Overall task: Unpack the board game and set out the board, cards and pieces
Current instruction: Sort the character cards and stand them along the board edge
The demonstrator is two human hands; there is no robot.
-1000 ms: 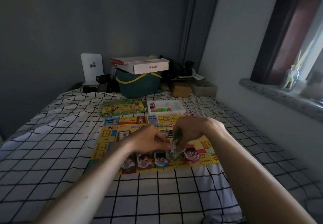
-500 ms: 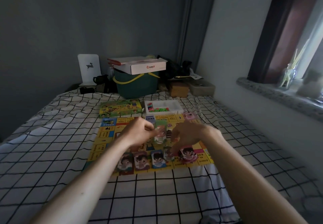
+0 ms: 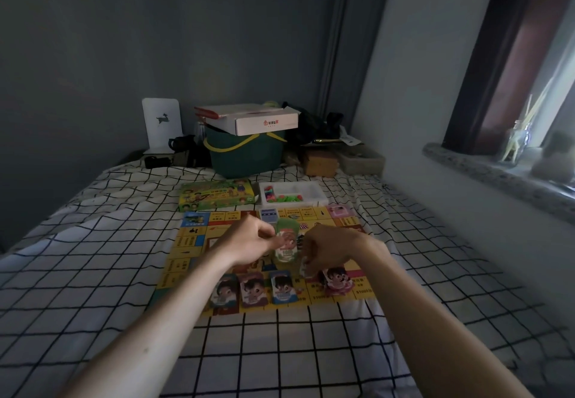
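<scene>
Centre frame, I've got the left hand (image 3: 249, 243) pinching a green character card (image 3: 287, 243) upright over the game board (image 3: 193, 239). My right hand (image 3: 326, 251), just beside it, curls on a smaller piece (image 3: 306, 268); what it is, I can't tell. Four character cards (image 3: 252, 288) stand below.

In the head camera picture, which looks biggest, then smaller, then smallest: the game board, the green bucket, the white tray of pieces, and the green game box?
1. Game board, by far the biggest.
2. Green bucket.
3. Green game box and white tray: these look about alike, so no ranking.
The bucket sits farther from the camera, so it may really be bigger than it looks.
</scene>
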